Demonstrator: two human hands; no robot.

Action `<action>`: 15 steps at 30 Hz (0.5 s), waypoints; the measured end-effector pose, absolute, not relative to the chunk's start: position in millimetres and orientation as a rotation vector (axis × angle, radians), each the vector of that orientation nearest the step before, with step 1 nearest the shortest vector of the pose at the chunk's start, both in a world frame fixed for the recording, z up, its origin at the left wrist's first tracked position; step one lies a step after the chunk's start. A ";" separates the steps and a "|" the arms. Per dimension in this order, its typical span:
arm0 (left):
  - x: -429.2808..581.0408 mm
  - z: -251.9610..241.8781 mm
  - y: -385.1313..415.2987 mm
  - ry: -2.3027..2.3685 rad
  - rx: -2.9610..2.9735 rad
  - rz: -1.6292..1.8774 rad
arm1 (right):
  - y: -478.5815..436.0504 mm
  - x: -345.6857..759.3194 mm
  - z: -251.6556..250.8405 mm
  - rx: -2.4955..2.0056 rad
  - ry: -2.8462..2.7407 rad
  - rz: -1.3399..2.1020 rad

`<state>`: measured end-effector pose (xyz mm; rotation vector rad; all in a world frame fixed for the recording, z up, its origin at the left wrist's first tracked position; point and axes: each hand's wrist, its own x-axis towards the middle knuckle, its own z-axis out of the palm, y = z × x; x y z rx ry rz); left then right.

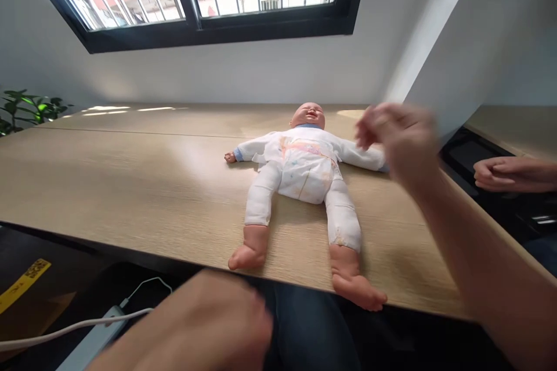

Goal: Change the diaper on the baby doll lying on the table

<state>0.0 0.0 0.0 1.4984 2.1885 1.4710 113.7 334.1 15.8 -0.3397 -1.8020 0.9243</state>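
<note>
A baby doll [304,148] lies on its back on the wooden table [152,185], arms spread and legs pointing toward me. It wears a white top with blue cuffs and collar, and a diaper [307,177] with a pink and orange print is around its waist. My right hand [398,139] is raised above the doll's outstretched arm at the right, its fingers curled in and slightly blurred; nothing shows in them. Low in front of the table edge, my left hand [217,319] is smeared by motion and its fingers are hidden. Neither hand appears to touch the doll.
Another person's hand [513,174] is at the far right, fingers curled. A light-coloured power strip [93,342] with a white cable lies below the table at the lower left. A plant [30,110] stands beyond the table's left end, and a barred window [195,6] is behind.
</note>
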 end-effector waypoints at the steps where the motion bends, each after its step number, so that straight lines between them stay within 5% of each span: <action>1: -4.3 7.1 10.7 2.187 1.508 1.477 | 329.2 99.5 7.5 -0.386 -1.854 0.925; 7: -67.3 28.1 107.4 2.205 1.409 1.439 | 349.5 83.5 -58.6 -0.597 -2.137 0.879; 15: -166.7 -19.3 209.6 2.438 1.111 1.348 | 354.9 83.5 -65.4 -0.597 -2.190 0.896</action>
